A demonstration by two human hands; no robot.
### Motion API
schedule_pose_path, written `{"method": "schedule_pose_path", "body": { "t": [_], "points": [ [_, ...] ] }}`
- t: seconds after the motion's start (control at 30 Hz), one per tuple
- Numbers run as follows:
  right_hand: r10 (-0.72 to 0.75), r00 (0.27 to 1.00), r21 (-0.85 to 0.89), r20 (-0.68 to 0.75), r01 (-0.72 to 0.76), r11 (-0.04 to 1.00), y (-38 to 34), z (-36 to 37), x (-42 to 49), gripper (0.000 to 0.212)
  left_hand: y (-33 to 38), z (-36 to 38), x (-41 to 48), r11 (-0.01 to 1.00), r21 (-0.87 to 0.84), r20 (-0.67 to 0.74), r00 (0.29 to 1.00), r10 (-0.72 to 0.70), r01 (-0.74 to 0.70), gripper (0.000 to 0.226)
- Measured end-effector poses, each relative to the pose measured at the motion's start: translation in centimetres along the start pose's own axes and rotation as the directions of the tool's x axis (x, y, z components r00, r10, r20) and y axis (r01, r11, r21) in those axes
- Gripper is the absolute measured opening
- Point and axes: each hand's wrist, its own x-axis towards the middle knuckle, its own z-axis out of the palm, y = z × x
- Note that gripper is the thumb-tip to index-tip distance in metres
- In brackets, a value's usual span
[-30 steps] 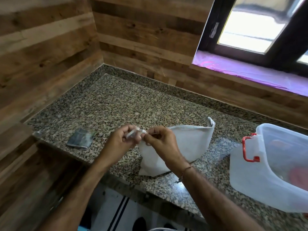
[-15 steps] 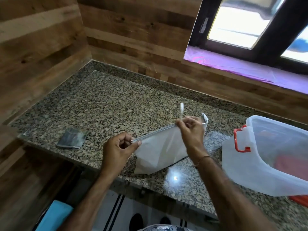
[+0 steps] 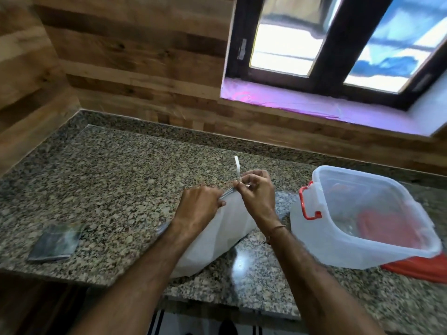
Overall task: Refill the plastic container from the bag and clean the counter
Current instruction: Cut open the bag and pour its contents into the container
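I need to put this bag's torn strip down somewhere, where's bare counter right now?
The widest bare stretch of speckled granite counter lies between the wooden back wall, the small dark folded packet and the white plastic bag. A narrow strip runs along the front edge. It is crowded between both hands and the clear red-handled plastic container.

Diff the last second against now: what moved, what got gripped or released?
The right hand ran along the top edge of the white bag, tearing off a thin strip that now sticks up from its pinch. The left hand kept its grip on that edge. Nothing was released. The plastic container and dark packet stayed put on the counter.
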Motion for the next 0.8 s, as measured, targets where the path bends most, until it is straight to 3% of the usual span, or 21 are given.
{"method": "schedule_pose_path", "body": {
  "t": [0.07, 0.2, 0.33, 0.43, 0.5, 0.57, 0.63, 0.7, 0.8],
  "points": [
    [0.072, 0.997, -0.006, -0.04, -0.072, 0.997, 1.5, -0.9, 2.0, 0.016, -0.8, 0.6, -0.8, 0.999, -0.038, -0.049, 0.998, 0.026, -0.028, 0.027],
    [0.31, 0.94, 0.15, -0.139, -0.289, 0.945, 4.7, -3.4, 6.9, 0.024, -2.2, 1.4, -2.2, 0.995, -0.062, -0.142, 0.987, 0.07, -0.08, 0.035],
    [0.343, 0.934, 0.258, -0.1, -0.309, 0.916, 5.4, -2.9, 9.2, 0.024, -3.2, 1.3, -2.1, 0.995, -0.032, -0.171, 0.982, 0.084, -0.091, 0.036],
    [0.394, 0.919, 0.415, 0.002, -0.359, 0.836, 4.8, -1.2, 8.7, 0.018, -4.2, 1.2, -1.7, 0.999, 0.006, -0.149, 0.988, 0.049, -0.049, 0.035],
    [0.386, 0.921, 0.492, 0.052, -0.36, 0.793, 4.3, -1.0, 7.9, 0.01, -4.4, 0.9, -1.7, 0.999, 0.028, -0.144, 0.989, 0.044, -0.04, 0.038],
    [0.318, 0.934, 0.564, 0.16, -0.351, 0.748, 4.5, -1.5, 6.7, 0.019, -4.4, 0.4, -2.0, 1.0, 0.015, -0.142, 0.99, 0.021, -0.019, 0.041],
    [0.203, 0.933, 0.543, 0.296, -0.339, 0.768, 5.5, -2.0, 5.4, 0.028, -4.3, -0.1, -2.4, 0.999, -0.032, -0.143, 0.989, -0.042, 0.038, 0.035],
    [0.145, 0.909, 0.478, 0.392, -0.336, 0.811, 6.5, -2.2, 4.7, 0.016, -4.8, -0.6, -3.4, 0.981, -0.088, -0.031, 0.984, -0.174, 0.171, 0.026],
    [0.145, 0.912, 0.477, 0.383, -0.33, 0.815, 7.8, -2.2, 4.7, 0.022, -6.2, -1.3, -6.3, 0.92, -0.08, 0.122, 0.92, -0.372, 0.383, 0.057]
  ]
}}
